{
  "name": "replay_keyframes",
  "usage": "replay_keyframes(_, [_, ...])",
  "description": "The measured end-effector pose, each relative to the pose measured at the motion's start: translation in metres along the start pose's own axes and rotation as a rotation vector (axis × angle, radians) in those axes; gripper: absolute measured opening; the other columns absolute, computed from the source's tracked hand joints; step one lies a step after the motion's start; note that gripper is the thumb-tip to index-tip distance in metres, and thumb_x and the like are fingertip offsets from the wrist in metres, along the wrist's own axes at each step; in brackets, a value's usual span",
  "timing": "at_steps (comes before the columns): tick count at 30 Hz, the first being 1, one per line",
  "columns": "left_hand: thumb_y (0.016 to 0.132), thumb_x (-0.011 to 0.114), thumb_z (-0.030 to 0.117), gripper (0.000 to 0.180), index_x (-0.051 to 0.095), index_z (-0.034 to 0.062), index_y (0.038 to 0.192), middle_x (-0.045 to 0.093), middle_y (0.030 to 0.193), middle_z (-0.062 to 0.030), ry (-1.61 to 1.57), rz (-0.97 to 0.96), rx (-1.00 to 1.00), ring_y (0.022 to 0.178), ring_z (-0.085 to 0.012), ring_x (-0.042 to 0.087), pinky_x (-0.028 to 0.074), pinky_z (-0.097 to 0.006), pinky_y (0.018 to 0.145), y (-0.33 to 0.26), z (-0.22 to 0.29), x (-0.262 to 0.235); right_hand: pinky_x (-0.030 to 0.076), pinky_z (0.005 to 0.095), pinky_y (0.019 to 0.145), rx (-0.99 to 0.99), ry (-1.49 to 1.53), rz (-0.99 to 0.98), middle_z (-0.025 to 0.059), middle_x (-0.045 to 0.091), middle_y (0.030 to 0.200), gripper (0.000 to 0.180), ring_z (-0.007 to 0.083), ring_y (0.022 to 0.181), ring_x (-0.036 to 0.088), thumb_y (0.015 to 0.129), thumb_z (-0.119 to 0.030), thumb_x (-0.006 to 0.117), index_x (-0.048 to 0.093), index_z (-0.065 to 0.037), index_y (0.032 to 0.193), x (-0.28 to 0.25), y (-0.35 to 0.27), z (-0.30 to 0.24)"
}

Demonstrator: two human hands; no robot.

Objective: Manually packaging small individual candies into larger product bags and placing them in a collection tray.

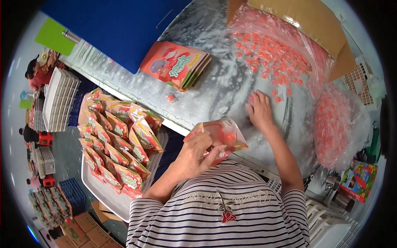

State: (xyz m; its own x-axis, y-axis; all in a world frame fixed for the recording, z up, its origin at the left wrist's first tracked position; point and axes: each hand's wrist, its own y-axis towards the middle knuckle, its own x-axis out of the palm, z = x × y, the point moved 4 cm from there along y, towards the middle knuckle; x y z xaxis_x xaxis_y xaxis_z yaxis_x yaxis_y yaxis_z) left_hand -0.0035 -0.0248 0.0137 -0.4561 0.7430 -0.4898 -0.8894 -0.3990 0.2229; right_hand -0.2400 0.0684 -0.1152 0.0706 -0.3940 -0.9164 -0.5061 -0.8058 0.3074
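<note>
My left hand (199,151) is closed on the edge of an upright pouch (237,138), held near my body at the table's front edge. The pouch's mouth is spread, and red wrapped pieces show inside. My right hand (261,110) rests low over the table, its fingers bent around a small red wrapped candy (251,99) at the fingertips; the hand partly hides it. Just beyond it lie many loose red wrapped candies (285,76), spilling from a clear plastic bag liner (320,68). One stray candy (171,98) lies apart on the left.
A stack of flat printed pouches (175,64) lies beside a blue panel (107,29). Filled pouches (118,136) stand in a white tray (89,182) at my left. A cardboard box (306,16) and a bulging clear bag of candies (335,124) sit at right. Other people work far left.
</note>
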Motion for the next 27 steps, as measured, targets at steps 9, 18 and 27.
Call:
replay_keyframes(9, [0.079,0.07,0.002,0.01,0.065,0.001,0.088,0.065,0.08,-0.0096,-0.173,0.107,0.117,0.071,-0.024,0.063,0.049,-0.031,0.064,-0.032,-0.001,-0.044,0.048,0.0428,0.083,-0.31,0.54,-0.222,0.0181,0.059,0.104,0.018,0.0356,0.1,0.057,0.09,-0.005,0.05,0.056,0.0,0.106,0.023,0.043,-0.12])
replay_keyframes(18, [0.079,0.067,0.003,0.01,0.065,0.0,0.089,0.062,0.083,-0.0109,-0.226,0.197,0.039,0.074,-0.0271,0.061,0.049,-0.035,0.066,-0.058,-0.01,-0.06,0.044,0.0423,0.094,-0.809,0.219,-0.106,0.0168,0.051,0.125,0.032,0.0362,0.119,0.046,0.083,-0.006,0.052,0.054,-0.001,0.115,0.084,0.068,-0.226])
replay_keyframes(27, [0.082,0.07,0.004,0.008,0.065,0.0011,0.088,0.063,0.077,-0.009,-0.221,0.198,0.083,0.069,-0.0216,0.061,0.047,-0.03,0.062,-0.03,-0.018,-0.056,0.05,0.0272,0.068,0.001,0.729,-0.271,0.0083,0.062,0.093,0.021,0.0171,0.083,0.059,0.09,-0.009,0.054,0.058,-0.004,0.11,0.061,0.023,-0.082])
